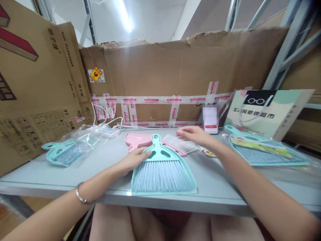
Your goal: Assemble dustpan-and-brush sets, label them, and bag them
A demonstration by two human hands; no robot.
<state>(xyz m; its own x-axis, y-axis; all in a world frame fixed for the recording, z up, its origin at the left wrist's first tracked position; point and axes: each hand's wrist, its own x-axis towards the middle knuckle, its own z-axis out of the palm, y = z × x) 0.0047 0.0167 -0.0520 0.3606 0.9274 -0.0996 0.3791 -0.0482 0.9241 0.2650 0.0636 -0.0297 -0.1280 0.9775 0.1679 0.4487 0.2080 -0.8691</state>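
Note:
A turquoise hand brush lies nested in a matching dustpan at the table's front edge, bristles toward me. My left hand is closed on the left side of this set, its thumb over the top near the brush's holes. Behind it lie a pink dustpan and a pink brush with white bristles, partly covered by the turquoise handle. My right hand hovers just beyond the pink brush's bristles, fingers stretched out with nothing visible in them. A small printed label lies under my right forearm.
Bagged turquoise brush-and-dustpan sets lie at left and right. A phone stands upright before a large cardboard box. A paper bag is at the right, a power strip with cables at the back left.

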